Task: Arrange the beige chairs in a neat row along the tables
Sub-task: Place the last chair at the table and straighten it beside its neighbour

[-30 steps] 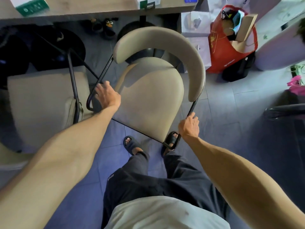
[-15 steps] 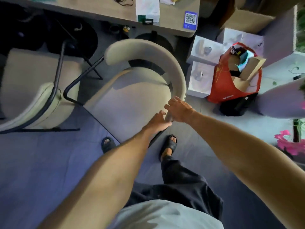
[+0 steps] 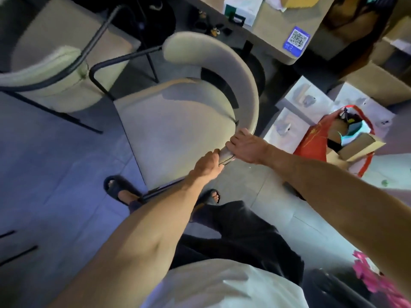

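Observation:
A beige chair with a curved backrest and a thin black frame stands in front of me, its back turned toward the wooden table. My left hand and my right hand both grip the near right end of its backrest, side by side. A second beige chair stands to the left, close against the first one's black frame.
A red bag full of items and white boxes sit on the floor right of the chair. Cardboard boxes stand behind them. Pink flowers show at the lower right. My sandalled feet are just below the seat.
My left hand left the chair's left frame and joined the right hand at the backrest's right end. The chair has turned and the view has swung to the left.

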